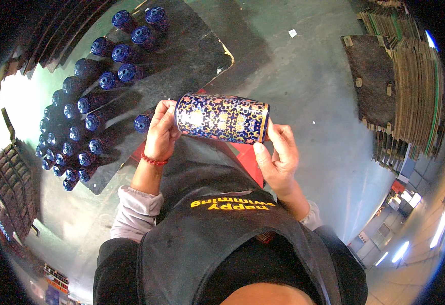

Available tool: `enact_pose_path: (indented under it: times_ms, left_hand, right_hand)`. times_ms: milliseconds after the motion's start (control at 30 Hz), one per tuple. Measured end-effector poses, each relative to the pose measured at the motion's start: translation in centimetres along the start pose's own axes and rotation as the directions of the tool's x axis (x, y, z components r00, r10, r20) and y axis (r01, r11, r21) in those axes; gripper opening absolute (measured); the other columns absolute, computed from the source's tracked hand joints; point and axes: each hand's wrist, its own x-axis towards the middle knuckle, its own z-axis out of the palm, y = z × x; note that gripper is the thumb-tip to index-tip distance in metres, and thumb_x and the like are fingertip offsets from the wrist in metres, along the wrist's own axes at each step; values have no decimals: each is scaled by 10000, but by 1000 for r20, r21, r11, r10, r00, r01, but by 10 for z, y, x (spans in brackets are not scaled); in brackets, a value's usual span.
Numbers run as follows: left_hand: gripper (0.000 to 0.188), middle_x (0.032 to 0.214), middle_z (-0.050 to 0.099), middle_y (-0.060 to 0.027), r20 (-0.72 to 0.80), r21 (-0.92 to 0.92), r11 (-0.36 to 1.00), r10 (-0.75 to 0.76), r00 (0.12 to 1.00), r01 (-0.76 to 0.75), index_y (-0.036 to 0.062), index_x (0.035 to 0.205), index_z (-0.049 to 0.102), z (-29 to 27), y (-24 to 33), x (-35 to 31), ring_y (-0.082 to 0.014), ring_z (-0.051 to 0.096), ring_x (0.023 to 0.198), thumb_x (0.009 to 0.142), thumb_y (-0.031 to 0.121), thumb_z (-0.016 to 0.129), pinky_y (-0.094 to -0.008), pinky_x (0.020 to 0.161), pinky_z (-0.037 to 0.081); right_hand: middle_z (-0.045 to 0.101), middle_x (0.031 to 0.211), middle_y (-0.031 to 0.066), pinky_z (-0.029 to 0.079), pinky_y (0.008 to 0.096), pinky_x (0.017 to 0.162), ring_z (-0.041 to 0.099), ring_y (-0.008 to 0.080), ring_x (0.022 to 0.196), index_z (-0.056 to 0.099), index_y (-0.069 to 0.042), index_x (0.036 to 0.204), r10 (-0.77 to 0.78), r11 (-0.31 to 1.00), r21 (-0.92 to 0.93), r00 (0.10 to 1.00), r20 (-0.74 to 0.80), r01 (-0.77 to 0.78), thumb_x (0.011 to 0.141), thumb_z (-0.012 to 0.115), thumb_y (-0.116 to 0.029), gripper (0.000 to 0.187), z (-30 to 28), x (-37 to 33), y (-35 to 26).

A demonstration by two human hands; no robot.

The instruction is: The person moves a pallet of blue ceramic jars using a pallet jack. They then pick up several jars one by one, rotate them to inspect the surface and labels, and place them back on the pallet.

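A dark blue vase (221,118) with a gold, red and white scroll pattern lies sideways in the air in front of my body. My left hand (162,131) grips its left end, the fingers curled round the rim. At the opposite end, my right hand (279,152) holds the gold-edged rim between thumb and fingers. A red bead bracelet (154,160) circles my left wrist. Just left of that hand stands another blue vase (142,123) on the dark board.
Several more blue vases (121,53) stand in rows on a dark board (189,48) at the left. Stacked flat sheets (415,91) rise at the far right. A red surface (248,161) shows below the held vase. A small white scrap (292,33) lies on the greenish floor (314,71).
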Motion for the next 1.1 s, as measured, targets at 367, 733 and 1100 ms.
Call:
enact_pose_path:
  times_ms: [367,733,1100]
  left_hand:
    - [161,973,610,33,-16,132,988,79,997,-76,141,1118,494,-15,-2,-33,-68,590,817,1015,262,465,-224,632,494]
    - [269,1069,557,4,49,82,990,113,992,-117,106,1217,444,-7,17,-59,-77,551,942,990,231,515,-247,790,464]
    - [269,930,568,34,-8,126,974,191,982,-188,88,1192,470,-11,21,-68,-52,502,806,966,206,558,-214,697,411]
  right_hand:
    - [500,1127,124,413,300,906,498,197,1013,507,53,1301,185,976,101,979,85,-193,853,613,33,460,7,-5,-9]
    - [516,1105,118,417,229,760,504,158,914,522,82,1274,170,983,59,981,96,-177,845,626,26,445,6,4,-12]
    - [535,1071,72,324,181,562,409,66,734,544,34,1291,152,986,58,983,102,-159,840,655,-31,469,5,8,-11]
